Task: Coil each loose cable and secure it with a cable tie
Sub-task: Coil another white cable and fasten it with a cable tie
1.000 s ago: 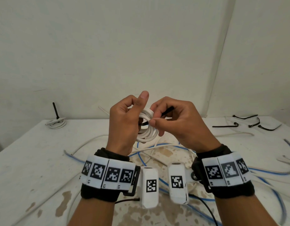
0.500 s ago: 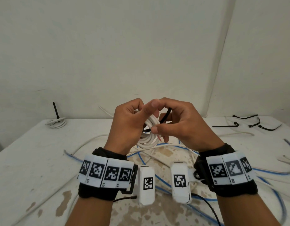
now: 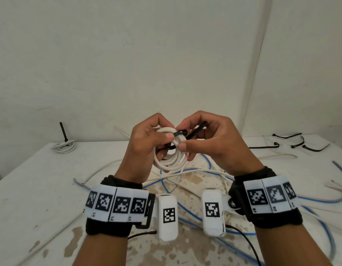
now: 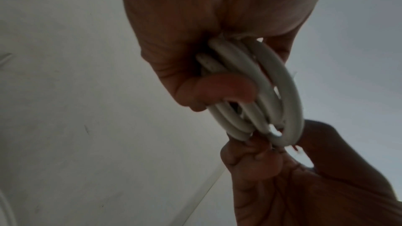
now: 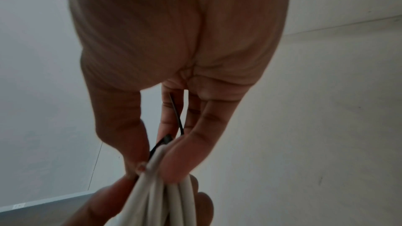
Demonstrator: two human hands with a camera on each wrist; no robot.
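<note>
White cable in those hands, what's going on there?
A person is tying up a coil of white cable above the table. The left hand grips the coil, and the right hand pinches a black tie that is looped round it. Whether the tie is pulled tight cannot be told. One tied coil sits far left, spare ties lie far right, and loose cables still lie across the table.

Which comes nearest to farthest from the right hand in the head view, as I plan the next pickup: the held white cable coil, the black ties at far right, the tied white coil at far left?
1. Held white cable coil, at the right hand.
2. Loose black cable ties, far right of table.
3. Tied white coil, far left corner.
</note>
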